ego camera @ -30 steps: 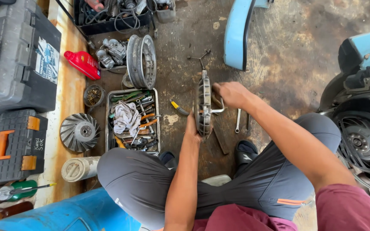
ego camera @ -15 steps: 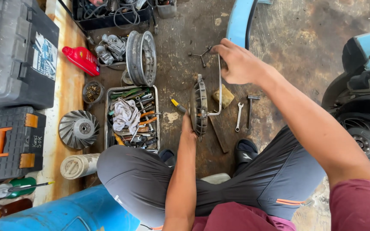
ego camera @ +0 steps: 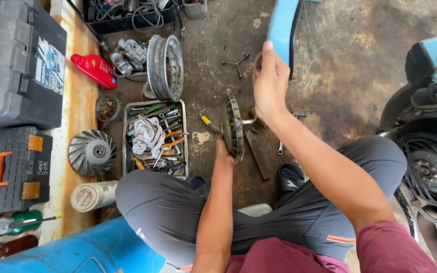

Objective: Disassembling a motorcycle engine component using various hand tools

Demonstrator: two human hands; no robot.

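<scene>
My left hand [ego camera: 223, 151] grips the lower edge of a round toothed metal disc [ego camera: 232, 126] that stands on edge on the stained concrete floor between my knees. A bent metal rod [ego camera: 249, 121] sticks out of its right side. My right hand [ego camera: 270, 81] is raised above the disc with its back to the camera and fingers curled; whether it holds anything is hidden. A three-armed wrench [ego camera: 236, 61] lies on the floor just left of that hand. A light blue body panel [ego camera: 281, 25] stands right behind it.
A metal tray [ego camera: 125, 136] of tools with a rag [ego camera: 147, 136] lies at left, beside a wheel rim [ego camera: 165, 65], red bottle [ego camera: 94, 68], finned fan disc [ego camera: 93, 151] and tool cases [ego camera: 16, 65]. A yellow-handled screwdriver [ego camera: 209, 123] and spanner [ego camera: 280, 147] lie near the disc. A scooter's engine fan [ego camera: 430, 167] is at right.
My right hand left the top of the disc, reached up towards the three-armed wrench, and is now lifted off the floor. My left hand keeps its hold on the disc.
</scene>
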